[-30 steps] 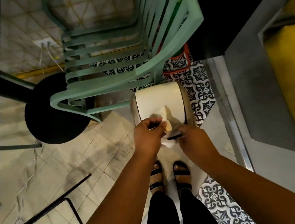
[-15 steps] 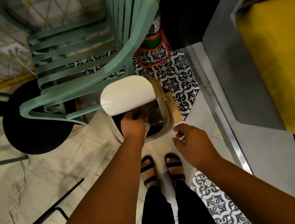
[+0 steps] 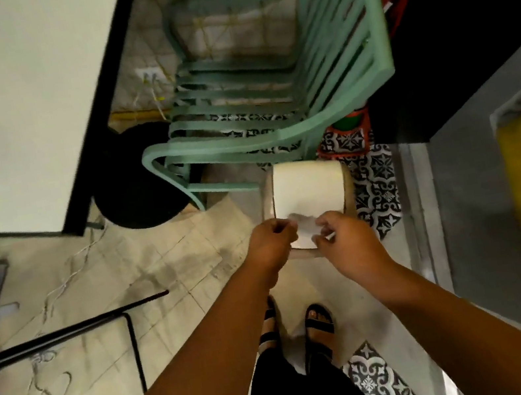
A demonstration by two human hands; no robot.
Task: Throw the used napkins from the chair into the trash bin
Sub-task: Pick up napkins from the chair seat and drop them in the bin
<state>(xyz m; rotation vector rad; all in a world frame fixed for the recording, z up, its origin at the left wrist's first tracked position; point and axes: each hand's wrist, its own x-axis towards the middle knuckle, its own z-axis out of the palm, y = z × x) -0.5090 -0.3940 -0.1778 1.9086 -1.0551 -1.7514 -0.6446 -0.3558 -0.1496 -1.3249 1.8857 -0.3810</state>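
Standing over the trash bin [image 3: 309, 195], lid down, I hold a blurred pale napkin [image 3: 306, 226] between my two hands: left hand [image 3: 271, 244] and right hand [image 3: 347, 241] each curled and pinching an edge above the lid. The green chair [image 3: 269, 98] behind shows no napkins on its slats. Best, I judge: free one hand, lift the lid first, then drop.

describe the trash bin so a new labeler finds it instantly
Start at the green slatted chair in the upper middle. Just below its front edge, on the floor in front of the person's sandalled feet, stands the trash bin. It is the only cream-white thing with a rounded, closed lid, and both hands, left hand and right hand, hover at its near edge.
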